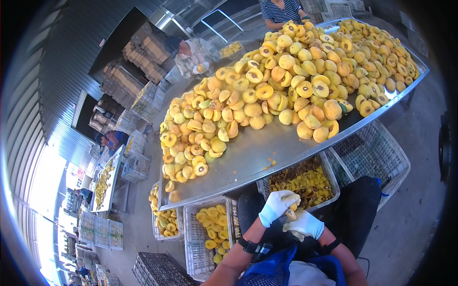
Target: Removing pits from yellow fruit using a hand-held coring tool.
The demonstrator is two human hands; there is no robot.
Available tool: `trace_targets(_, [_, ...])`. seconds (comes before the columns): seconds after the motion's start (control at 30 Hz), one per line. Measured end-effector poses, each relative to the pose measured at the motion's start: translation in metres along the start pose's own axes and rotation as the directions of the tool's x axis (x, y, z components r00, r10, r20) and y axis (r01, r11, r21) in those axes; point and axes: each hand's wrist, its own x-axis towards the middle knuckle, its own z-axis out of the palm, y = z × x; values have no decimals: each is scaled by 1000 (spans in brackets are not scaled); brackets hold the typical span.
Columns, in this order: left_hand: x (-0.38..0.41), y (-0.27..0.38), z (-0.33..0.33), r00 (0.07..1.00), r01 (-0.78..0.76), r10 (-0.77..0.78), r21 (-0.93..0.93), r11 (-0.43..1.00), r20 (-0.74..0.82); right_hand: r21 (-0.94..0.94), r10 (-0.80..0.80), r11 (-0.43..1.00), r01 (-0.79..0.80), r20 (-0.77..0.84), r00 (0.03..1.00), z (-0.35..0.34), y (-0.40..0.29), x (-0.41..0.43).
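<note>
Both of my hands wear white work gloves and meet above my lap. My left hand [281,206] grips a yellow peach piece [291,213] with its fingertips. Close against that piece is my right hand [303,225], fingers curled; whether it holds a tool is hidden. Just beyond my hands, under the table's near edge, a crate [336,193] contains yellow scraps and brown pit remains [304,180]. Halved peaches [254,93], many showing brown centres, lie in a large heap on the metal table [250,157] before me.
Left of my legs, a white plastic crate [193,243] contains peach halves [214,223]; another filled crate [166,221] stands behind it. A dark crate [157,268] sits on the floor. At right is a large grey crate [379,153]. Two people [196,57] [281,12] are across the table.
</note>
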Motion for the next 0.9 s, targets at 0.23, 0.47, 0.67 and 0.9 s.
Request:
trace_targets(0.23, [1, -20, 7, 965, -200, 262, -631, 750, 6, 314, -53, 949, -39, 279, 959, 1, -6, -6])
trace_targets(0.47, [-14, -21, -18, 944, -243, 15, -665, 706, -329, 376, -229, 915, 144, 191, 954, -3, -12, -10])
trace_targets(0.67, [-73, 29, -152, 867, 454, 34, 818, 353, -497, 230, -83, 969, 89, -33, 996, -3, -4, 10])
trace_targets(0.9, [-27, 75, -202, 885, 457, -6, 865, 206, -466, 265, -64, 961, 76, -54, 997, -7, -15, 9])
